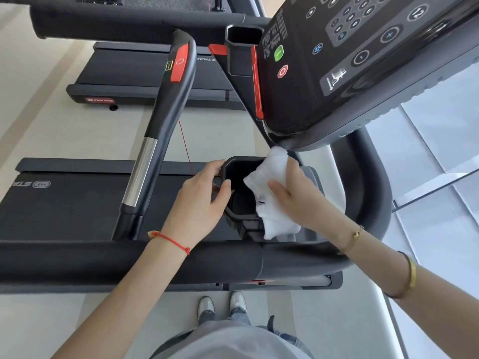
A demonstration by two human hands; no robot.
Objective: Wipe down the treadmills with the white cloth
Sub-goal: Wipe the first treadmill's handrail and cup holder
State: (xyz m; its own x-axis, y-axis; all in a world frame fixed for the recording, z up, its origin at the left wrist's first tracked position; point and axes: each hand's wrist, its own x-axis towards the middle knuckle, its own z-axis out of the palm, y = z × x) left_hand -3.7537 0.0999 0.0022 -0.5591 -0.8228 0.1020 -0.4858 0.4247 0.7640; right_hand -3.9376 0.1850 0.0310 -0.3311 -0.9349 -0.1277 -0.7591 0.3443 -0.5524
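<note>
I look down over the black treadmill console (363, 60) with its keypad and green and red buttons. Below it sits a black cup holder (237, 200). My left hand (202, 200) grips the cup holder's left rim, thumb on the inner edge. My right hand (298, 198) holds the white cloth (269, 187) against the right side of the cup holder, fingers curled over the cloth. Part of the cloth hangs below the hand.
A black handrail (166, 120) with a red panel and a chrome section runs up on the left. The running belt (64, 203) lies beneath it. A second treadmill (134, 73) stands beyond. A thick black front bar (155, 263) crosses under my arms. Pale floor surrounds.
</note>
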